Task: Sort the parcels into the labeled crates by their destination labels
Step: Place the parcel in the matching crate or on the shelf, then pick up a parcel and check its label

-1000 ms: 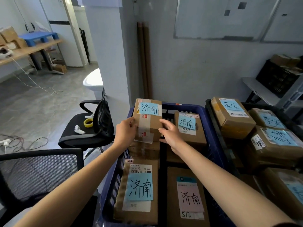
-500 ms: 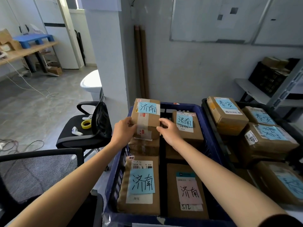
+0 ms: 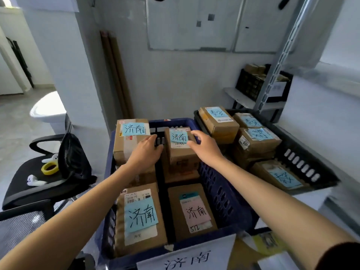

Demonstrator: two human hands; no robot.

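Observation:
A blue crate (image 3: 220, 191) with a white sheet (image 3: 187, 258) on its front rim holds several brown parcels with blue or pink handwritten labels. My left hand (image 3: 145, 155) and my right hand (image 3: 204, 147) are at the two sides of the small back-right parcel (image 3: 180, 151). The left fingers curl against its left side. The right fingers and thumb curl over its right top edge. The taller back-left parcel (image 3: 132, 137) stands free in the corner. Two flat parcels (image 3: 140, 217) (image 3: 194, 211) lie in front.
A black crate (image 3: 303, 158) to the right holds several parcels with a different blue label. To the left stands a black office chair (image 3: 23, 184) carrying a yellow tape roll (image 3: 51, 168). A wall and cardboard tubes (image 3: 116, 75) stand behind the crates.
Both hands have let go of the back-left parcel and moved right onto the small back-right parcel. The view has swung right and down.

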